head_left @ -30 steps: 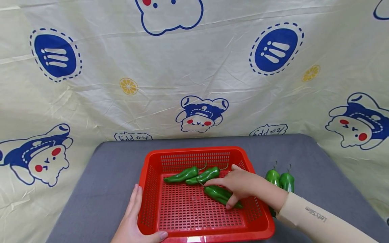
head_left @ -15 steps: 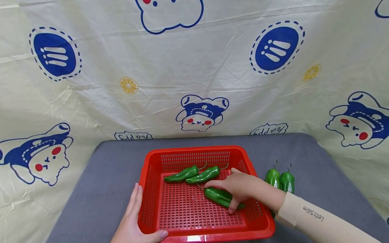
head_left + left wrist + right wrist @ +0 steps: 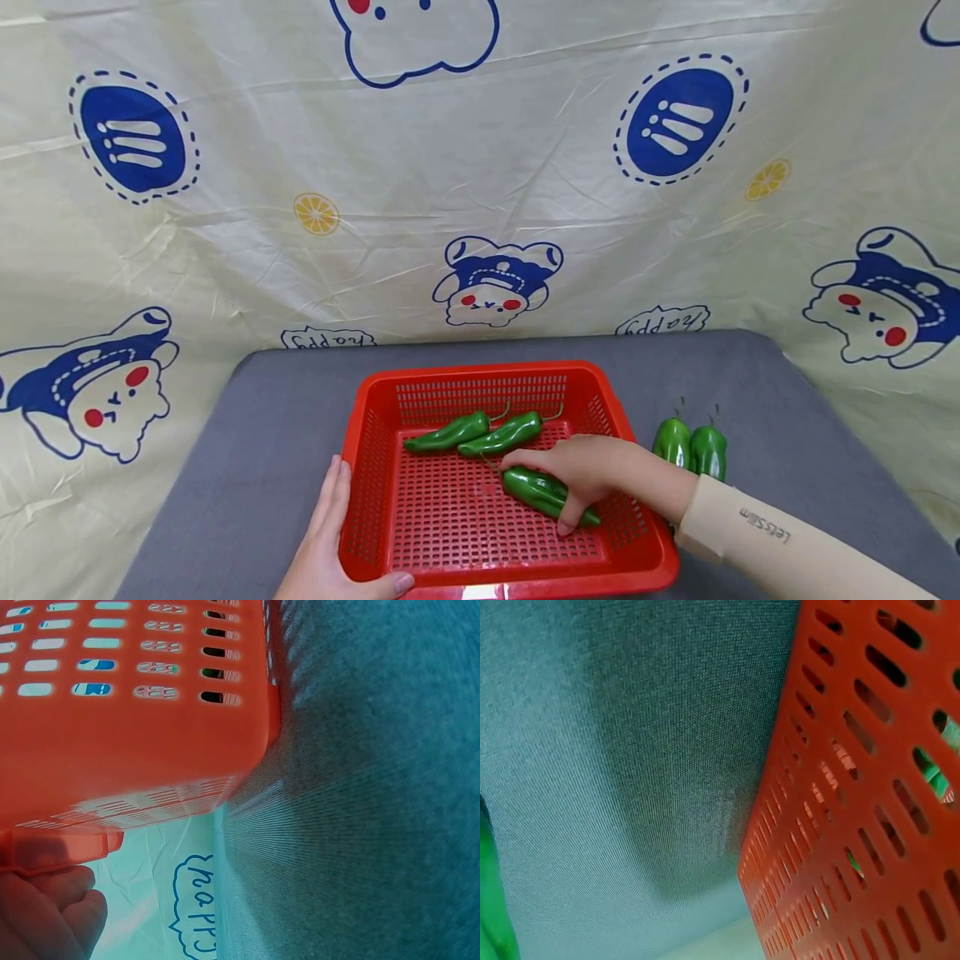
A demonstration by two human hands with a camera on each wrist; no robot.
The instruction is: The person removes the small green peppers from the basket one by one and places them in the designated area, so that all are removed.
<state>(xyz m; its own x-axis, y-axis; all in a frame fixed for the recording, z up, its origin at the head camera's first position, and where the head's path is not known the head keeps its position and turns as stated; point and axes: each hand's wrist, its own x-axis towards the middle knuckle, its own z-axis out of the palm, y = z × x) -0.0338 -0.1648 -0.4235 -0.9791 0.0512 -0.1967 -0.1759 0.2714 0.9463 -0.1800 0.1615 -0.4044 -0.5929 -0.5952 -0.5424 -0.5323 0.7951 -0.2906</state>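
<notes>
Inside the red plastic basket, my right hand holds a green pepper between thumb and fingers, low over the basket floor. Its stem points to the far left, and the hand hides part of its body. Two more green peppers, a left one and a right one, lie side by side behind it. My left hand rests at the basket's near left corner, fingers straight along the outer side and thumb on the front rim. In the left wrist view, its fingers touch the underside of the rim.
Right of the basket, two green peppers, one paler and one darker, lie on the grey tabletop; my right forearm partly covers that area. A printed white cloth hangs behind and beside the table.
My right hand has shifted slightly toward the near side, its fingers closing more around the pepper, which has moved a little with it. The left hand and basket stay put.
</notes>
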